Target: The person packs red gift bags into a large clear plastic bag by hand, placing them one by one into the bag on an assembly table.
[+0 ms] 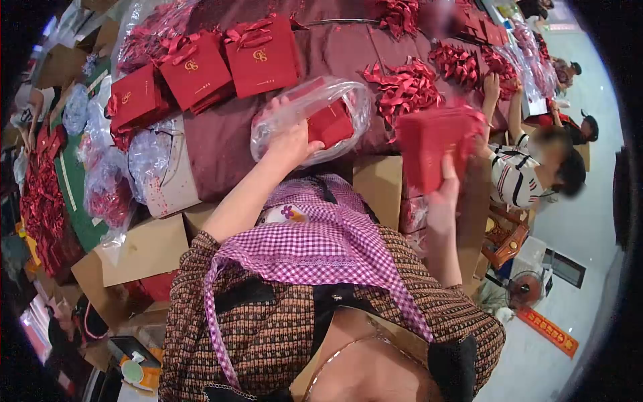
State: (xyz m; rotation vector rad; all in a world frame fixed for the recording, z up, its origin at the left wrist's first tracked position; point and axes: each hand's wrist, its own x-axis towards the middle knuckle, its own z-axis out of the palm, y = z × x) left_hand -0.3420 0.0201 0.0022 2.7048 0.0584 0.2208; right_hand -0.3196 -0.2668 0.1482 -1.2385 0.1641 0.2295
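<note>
My left hand [289,142] grips the side of a clear plastic bag [268,127], its thumb toward the bag's mouth. Inside the bag lie red paper gift bags [329,124]. On the right, my right hand [445,184] is closed around a stack of flat red gift bags [425,144], held upright and a little blurred. Red ribbon shows at the stack's top right. The two hands are well apart, and the stack is not touching the plastic bag.
Stacks of red gift bags with gold print [261,57] and bunches of red ribbon [407,90] lie on the dark red cloth [224,137]. Open cardboard boxes [144,248] stand by the table's near edge. A person in a striped top [517,175] works at the right.
</note>
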